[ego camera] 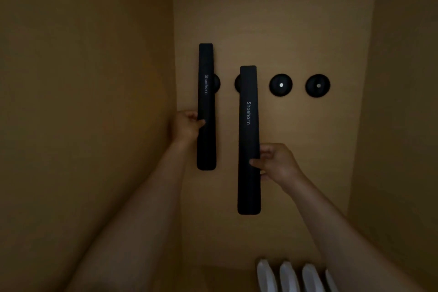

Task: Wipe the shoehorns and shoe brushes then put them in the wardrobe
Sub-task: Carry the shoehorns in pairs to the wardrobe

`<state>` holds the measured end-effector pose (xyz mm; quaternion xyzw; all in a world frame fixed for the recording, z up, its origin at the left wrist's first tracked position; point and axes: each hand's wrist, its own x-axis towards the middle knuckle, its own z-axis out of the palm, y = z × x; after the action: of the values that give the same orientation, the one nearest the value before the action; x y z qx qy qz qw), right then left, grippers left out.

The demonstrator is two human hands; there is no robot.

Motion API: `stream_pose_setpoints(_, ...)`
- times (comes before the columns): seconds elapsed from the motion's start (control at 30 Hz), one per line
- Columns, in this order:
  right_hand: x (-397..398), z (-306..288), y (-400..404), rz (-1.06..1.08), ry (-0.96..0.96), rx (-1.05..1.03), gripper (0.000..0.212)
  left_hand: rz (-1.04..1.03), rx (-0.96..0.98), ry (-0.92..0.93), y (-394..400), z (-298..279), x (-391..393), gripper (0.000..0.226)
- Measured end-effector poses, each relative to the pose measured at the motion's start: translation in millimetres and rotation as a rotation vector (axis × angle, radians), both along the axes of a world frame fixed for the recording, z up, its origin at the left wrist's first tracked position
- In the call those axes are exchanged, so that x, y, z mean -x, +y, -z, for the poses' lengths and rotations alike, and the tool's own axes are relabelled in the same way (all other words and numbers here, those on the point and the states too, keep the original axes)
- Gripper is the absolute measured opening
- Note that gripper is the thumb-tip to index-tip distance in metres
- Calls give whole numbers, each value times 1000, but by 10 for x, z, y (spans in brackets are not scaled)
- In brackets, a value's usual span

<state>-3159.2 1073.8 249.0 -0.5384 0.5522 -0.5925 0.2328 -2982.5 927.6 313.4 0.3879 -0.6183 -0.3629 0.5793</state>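
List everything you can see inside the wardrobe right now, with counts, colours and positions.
shoehorns: 2, black, upright against the back wall; left one higher, right one lower
round wall mounts: 4, black, in a row on the back wall; two bare at right, two partly hidden behind the shoehorns
white items: at least 4, bottom edge, right of centre; too cropped to identify
wardrobe walls: tan
left hand: gripping the left shoehorn
right hand: gripping the right shoehorn
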Motion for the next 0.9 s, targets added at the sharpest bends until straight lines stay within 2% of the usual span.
stream_pose_setpoints(0.07,34,-16,-13,5,2,4,32,-33,-4,-5,-62,-61,41,23)
stream_pose_setpoints(0.17,72,-36,-37,10,18,11,32,-21,-21,-24,-114,-115,67,18)
stream_pose_setpoints(0.23,87,-40,-52,7,13,11,32,1,-31,-13,-144,-122,66,24)
stream_pose_setpoints(0.47,119,-94,-125,18,21,2,27,-130,67,-16,-214,-81,83,32)
stream_pose_setpoints(0.57,123,-132,-188,39,16,-15,24,-113,62,-9,-238,-71,64,27)
stream_pose_setpoints(0.9,182,-391,-481,100,29,-47,18,-3,-3,13,-252,-66,59,31)
